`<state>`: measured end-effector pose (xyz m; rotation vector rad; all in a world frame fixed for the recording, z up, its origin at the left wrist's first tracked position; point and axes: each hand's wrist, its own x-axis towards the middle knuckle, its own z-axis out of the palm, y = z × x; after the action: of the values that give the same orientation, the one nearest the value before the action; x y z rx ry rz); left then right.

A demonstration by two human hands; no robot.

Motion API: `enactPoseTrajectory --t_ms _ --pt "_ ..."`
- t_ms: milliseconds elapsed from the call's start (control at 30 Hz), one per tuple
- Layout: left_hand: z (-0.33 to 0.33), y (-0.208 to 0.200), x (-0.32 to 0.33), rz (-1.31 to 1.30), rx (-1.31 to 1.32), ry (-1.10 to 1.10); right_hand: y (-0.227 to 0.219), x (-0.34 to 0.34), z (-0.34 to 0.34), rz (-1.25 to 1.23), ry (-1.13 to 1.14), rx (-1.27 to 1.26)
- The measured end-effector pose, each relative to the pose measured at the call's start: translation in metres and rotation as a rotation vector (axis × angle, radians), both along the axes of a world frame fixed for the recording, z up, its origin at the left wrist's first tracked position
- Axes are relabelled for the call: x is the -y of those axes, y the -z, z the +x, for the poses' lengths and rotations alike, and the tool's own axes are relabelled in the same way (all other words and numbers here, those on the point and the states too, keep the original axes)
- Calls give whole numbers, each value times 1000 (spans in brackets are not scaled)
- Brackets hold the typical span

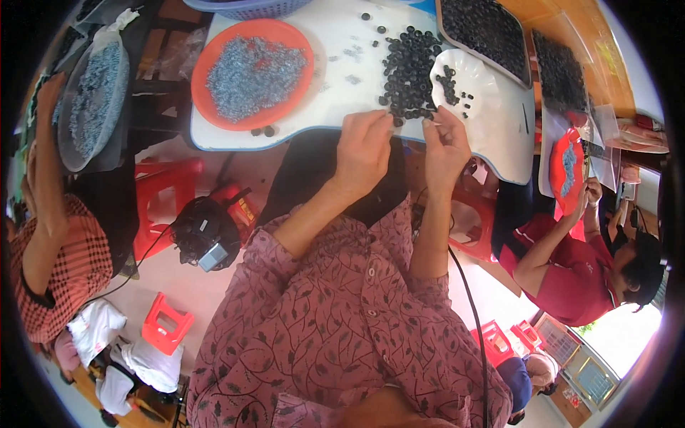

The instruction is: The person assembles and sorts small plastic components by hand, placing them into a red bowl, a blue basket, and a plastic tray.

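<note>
White scalloped dish, on the white tabletop: landmark for this entry; contains a small cluster of black pieces, plus a few tinier dark bits. Black ring-like pieces, one large loose heap: just left of the dish, reaching its rim. Left hand: lower left of the dish, at the heap's near edge; fingers bunched narrow, a grip on any piece not discernible. Right hand: just below the dish, thumb and fingers drawn close together; contents, if any, too small to tell. Dark-filled tray: beyond the dish. Thin dark stick: right of the dish. Orange-red plate, heaped with small pale-blue pieces: well left of the dish. Blue-purple basket: beyond that plate, far left of the dish. Progress, by judgement: piece-by-piece handling appears under way; the heap far outnumbers the dish's contents, so much seems left; whether the dish holds finished pieces cannot be told.
</note>
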<state>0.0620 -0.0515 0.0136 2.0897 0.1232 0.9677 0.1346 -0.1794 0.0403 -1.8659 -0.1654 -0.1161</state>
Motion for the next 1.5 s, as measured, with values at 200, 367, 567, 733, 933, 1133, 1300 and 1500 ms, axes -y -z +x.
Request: enactPoseTrajectory --t_ms 200,367,567,733,933,1133,1300,1500 --pt "-10 0 7 -351 -76 125 1 0 -17 147 -71 -60" --pt "-13 3 11 -860 -242 316 -3 -7 -36 89 -168 -22" --pt "-17 8 4 -1144 -226 423 -8 -15 -51 -180 -284 173" --pt "-30 6 -13 -1591 -228 522 1 -12 -52 -28 -239 156" --pt "-42 19 -23 -1641 -162 539 -1 -13 -46 -205 -240 231" --pt "-42 14 -29 -1902 -68 708 2 -18 -34 -317 -213 246" --pt "-43 14 -30 -1904 -30 734 8 -16 -36 -271 -157 216" --pt "-43 18 -29 -1891 -23 724 9 -13 -51 -77 -212 23"
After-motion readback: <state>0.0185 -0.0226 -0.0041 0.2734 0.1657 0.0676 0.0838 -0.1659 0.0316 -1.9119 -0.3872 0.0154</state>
